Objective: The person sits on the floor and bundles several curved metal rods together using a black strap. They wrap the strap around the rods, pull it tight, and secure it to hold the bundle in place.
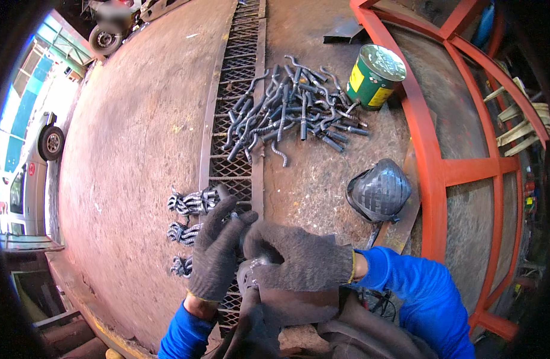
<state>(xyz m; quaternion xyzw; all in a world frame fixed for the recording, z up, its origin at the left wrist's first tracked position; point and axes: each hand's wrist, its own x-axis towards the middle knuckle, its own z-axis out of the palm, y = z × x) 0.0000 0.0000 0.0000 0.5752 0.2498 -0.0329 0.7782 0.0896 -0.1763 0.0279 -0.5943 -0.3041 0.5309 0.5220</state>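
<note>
Grey knitted gloves cover both my hands, which are close together low in the middle. My left hand [215, 257] points its fingers upward, stretched and somewhat apart, with the thumb side toward the right hand. My right hand [302, 257] is curled, its fingertips near a small silvery piece [260, 262]; what it grips is mostly hidden. Left of my left hand lie three tied bundles of bent ribbed steel bars: a far bundle [194, 202], a middle bundle [182, 233] and a near bundle [181, 266], partly covered by the hand. Ahead is a loose pile of similar bent bars [281, 110], some with dark sleeve-like ends.
A metal grating strip [232, 78] runs through the concrete floor [125, 149]. At right stand a green can [377, 76], a black wrapped lump [380, 190] and a red steel frame [433, 197]. A vehicle [32, 179] is at far left.
</note>
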